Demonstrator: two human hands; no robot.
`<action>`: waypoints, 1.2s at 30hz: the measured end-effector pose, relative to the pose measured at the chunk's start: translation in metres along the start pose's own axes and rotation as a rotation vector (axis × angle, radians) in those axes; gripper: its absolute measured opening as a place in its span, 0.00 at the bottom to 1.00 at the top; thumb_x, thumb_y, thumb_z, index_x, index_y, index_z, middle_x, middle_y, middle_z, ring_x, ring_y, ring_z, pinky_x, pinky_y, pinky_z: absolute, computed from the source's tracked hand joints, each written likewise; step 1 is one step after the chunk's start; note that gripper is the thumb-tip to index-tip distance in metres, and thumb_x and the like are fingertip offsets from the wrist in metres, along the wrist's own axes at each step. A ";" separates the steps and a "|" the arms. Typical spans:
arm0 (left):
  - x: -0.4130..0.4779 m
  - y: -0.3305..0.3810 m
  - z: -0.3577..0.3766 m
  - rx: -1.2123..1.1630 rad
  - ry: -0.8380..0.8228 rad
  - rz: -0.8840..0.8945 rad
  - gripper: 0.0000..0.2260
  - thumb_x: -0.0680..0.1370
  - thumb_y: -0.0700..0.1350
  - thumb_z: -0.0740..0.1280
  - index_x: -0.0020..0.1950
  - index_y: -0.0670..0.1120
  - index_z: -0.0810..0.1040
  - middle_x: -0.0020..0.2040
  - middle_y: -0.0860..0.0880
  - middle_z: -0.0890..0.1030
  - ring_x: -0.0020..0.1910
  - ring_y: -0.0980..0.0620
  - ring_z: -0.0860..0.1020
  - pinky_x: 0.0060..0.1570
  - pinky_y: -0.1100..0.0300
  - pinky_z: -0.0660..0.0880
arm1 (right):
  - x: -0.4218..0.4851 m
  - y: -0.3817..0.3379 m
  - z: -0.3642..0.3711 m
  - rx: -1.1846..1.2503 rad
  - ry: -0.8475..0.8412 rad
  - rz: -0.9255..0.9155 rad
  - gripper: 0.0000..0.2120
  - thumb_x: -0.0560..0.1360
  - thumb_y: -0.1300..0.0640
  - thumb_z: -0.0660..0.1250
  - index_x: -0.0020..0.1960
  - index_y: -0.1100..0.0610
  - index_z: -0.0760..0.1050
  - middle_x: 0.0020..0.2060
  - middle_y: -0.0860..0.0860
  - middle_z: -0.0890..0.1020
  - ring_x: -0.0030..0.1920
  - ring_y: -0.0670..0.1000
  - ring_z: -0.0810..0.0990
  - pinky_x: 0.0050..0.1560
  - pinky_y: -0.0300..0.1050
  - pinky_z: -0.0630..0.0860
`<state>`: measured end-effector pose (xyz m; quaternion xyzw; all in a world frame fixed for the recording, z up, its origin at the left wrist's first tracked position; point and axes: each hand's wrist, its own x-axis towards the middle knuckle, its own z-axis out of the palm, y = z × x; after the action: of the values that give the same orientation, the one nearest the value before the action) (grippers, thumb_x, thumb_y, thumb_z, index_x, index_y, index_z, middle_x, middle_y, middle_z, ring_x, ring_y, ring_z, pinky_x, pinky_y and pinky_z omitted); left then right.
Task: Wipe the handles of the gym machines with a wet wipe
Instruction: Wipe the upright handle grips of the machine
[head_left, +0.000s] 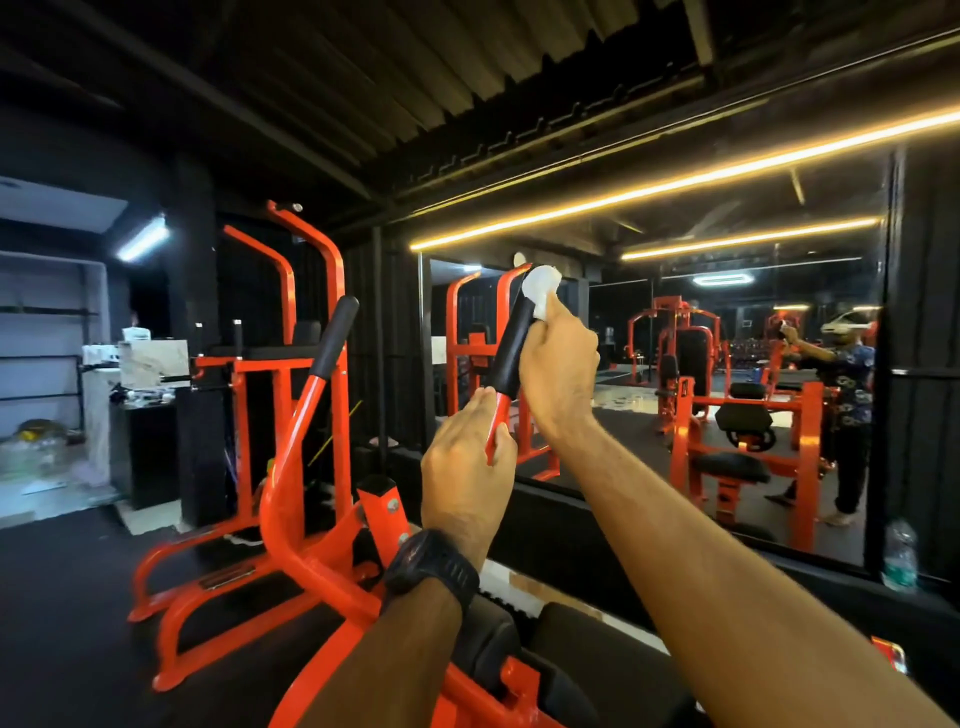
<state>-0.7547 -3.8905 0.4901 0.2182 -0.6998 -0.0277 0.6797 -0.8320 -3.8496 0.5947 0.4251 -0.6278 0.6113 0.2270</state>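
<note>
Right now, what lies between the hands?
Head view: the black grip; left hand grips the orange bar below, right hand holds the wipe at its top.

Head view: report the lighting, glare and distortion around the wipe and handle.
Head view: dim gym, lit by amber ceiling strips and a white tube lamp; the wet wipe is nearly blown out against the black handle; wide-angle stretch enlarges the right forearm near the bottom edge.
</note>
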 end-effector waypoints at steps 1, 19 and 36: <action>0.000 0.000 0.000 0.002 0.000 0.007 0.18 0.73 0.35 0.74 0.63 0.41 0.81 0.60 0.45 0.83 0.60 0.48 0.81 0.65 0.63 0.68 | 0.008 0.003 0.003 0.050 0.042 0.032 0.10 0.82 0.64 0.55 0.52 0.61 0.76 0.41 0.55 0.81 0.38 0.53 0.81 0.37 0.45 0.79; -0.002 -0.001 -0.001 -0.044 -0.023 -0.016 0.18 0.75 0.36 0.69 0.65 0.40 0.80 0.63 0.44 0.82 0.63 0.50 0.79 0.67 0.63 0.69 | 0.021 0.050 -0.026 -0.676 -0.261 -0.979 0.40 0.62 0.77 0.72 0.73 0.64 0.68 0.72 0.61 0.71 0.73 0.62 0.68 0.68 0.58 0.70; -0.001 0.001 -0.004 -0.002 -0.136 -0.046 0.20 0.79 0.38 0.67 0.71 0.42 0.75 0.69 0.46 0.77 0.70 0.53 0.74 0.69 0.67 0.62 | 0.014 0.020 0.000 -0.215 -0.100 -0.358 0.24 0.84 0.61 0.57 0.78 0.56 0.60 0.79 0.56 0.59 0.67 0.53 0.75 0.69 0.47 0.71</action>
<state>-0.7510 -3.8883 0.4894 0.2312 -0.7390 -0.0586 0.6300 -0.8557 -3.8559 0.5946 0.5329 -0.6143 0.4688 0.3447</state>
